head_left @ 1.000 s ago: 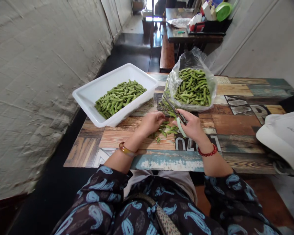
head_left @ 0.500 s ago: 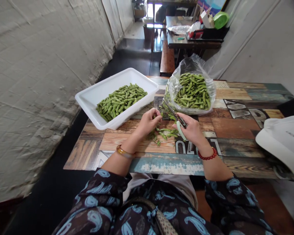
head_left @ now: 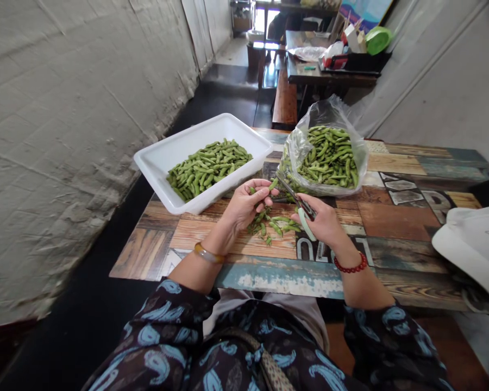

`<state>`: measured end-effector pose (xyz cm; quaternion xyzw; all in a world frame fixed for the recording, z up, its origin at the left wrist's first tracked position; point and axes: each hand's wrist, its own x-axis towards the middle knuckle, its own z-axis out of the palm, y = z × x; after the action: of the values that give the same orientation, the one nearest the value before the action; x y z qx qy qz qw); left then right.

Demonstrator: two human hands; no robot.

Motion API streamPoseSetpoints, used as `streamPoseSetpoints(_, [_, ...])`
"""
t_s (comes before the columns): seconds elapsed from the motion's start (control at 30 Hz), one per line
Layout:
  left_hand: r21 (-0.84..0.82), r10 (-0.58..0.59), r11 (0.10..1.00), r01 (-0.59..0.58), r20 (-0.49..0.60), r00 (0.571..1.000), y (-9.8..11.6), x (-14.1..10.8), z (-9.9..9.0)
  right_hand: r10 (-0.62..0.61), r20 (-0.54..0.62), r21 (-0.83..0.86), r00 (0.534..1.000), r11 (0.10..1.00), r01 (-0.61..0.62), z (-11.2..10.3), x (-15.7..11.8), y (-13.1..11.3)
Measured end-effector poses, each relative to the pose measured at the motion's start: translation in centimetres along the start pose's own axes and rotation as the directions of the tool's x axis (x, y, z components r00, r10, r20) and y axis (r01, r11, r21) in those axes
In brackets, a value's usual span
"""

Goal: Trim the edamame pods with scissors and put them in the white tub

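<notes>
My left hand (head_left: 248, 202) pinches a green bean pod (head_left: 273, 184) between thumb and fingers. Wrapped round the pale-green handles of the scissors (head_left: 305, 220) is my right hand (head_left: 321, 217); the blades point up and left, close to the pod. Loose pods and trimmings (head_left: 279, 225) lie on the tabletop below both hands. To the left stands a white tub (head_left: 155, 182) with many pods (head_left: 207, 168) in it. A clear plastic bag (head_left: 292, 155), open at the top and full of pods (head_left: 328, 157), sits beyond my right hand.
The patchwork wooden table (head_left: 395, 220) bears a white cap (head_left: 468, 244) at its right edge. Farther back are a bench (head_left: 285, 100) and a second table (head_left: 305, 73) with a black tray (head_left: 356, 63) and a green plastic item (head_left: 378, 41). A rough white wall (head_left: 85, 108) runs along the left.
The view has shifted slightly, so the table things appear farther right. The fingers of my left hand have spread somewhat, and a pod now shows at their tips beside the scissor blades.
</notes>
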<state>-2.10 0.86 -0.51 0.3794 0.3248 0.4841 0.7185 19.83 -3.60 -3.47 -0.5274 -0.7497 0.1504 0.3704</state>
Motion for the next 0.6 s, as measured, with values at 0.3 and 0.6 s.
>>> streamPoseSetpoints(0.3, [-0.006, -0.009, 1.0, 0.009, -0.066, 0.998, 0.07, -0.06, -0.18, 0.036, 0.035, 0.018, 0.999, 0.999, -0.036, -0.27, -0.06, -0.32])
streamPoseSetpoints(0.6, [-0.021, -0.001, 1.0, 0.001, -0.032, 0.999, 0.1, -0.01, -0.14, 0.003, 0.092, 0.0, 0.996, 1.0, -0.003, -0.5, -0.07, -0.55])
